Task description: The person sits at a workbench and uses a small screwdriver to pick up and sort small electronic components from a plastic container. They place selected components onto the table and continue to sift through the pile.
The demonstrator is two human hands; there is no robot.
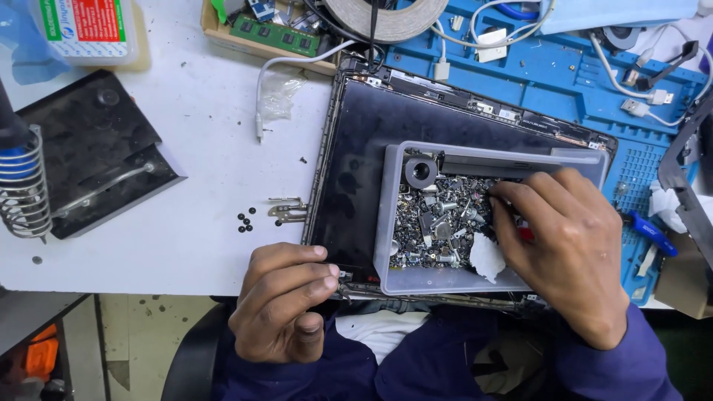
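Note:
A clear plastic box [394, 215] full of small screws and metal parts [438, 223] rests on a dark laptop panel [364, 148]. My right hand [572, 252] reaches into the box from the right, its fingertips down among the screws; whether it pinches one I cannot tell. My left hand [286, 301] rests at the panel's near left corner, fingers curled together with the tips touching the panel edge, nothing visible in them. A round grey ring [421, 171] sits in the box's far left corner, and a scrap of white paper [486, 256] lies by my right hand.
Several tiny black screws [245, 220] and a metal hinge bracket [288, 210] lie on the white table left of the panel. A soldering iron stand [22, 186] and black base [96, 148] sit far left. A blue work mat [564, 74] with cables lies behind, with a tape roll [386, 18].

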